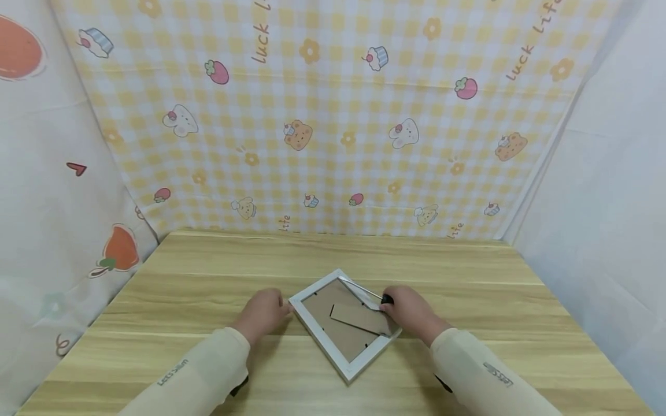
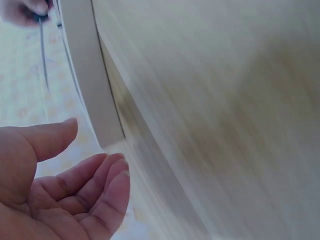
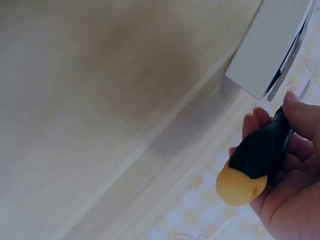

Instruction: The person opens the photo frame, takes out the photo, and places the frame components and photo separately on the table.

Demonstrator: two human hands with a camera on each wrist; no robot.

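A white picture frame (image 1: 317, 336) lies with its back up on the table, one corner pointing toward me. Its brown backing board (image 1: 333, 323) has a stand leg and small black tabs. My right hand (image 1: 411, 312) grips a screwdriver (image 3: 260, 155) with a black and yellow handle. The thin shaft reaches over the frame's upper right side, its tip near the far corner. A pale strip shows beside the shaft, where the board seems lifted. By the left corner is my left hand (image 2: 75, 195), fingers loosely bent, thumb apart; whether the fingertips touch the frame I cannot tell.
The wood-grain table (image 1: 234, 260) runs back to a yellow checked cloth (image 1: 333, 115) with cartoon prints. White cloth walls (image 1: 598, 202) stand at both sides.
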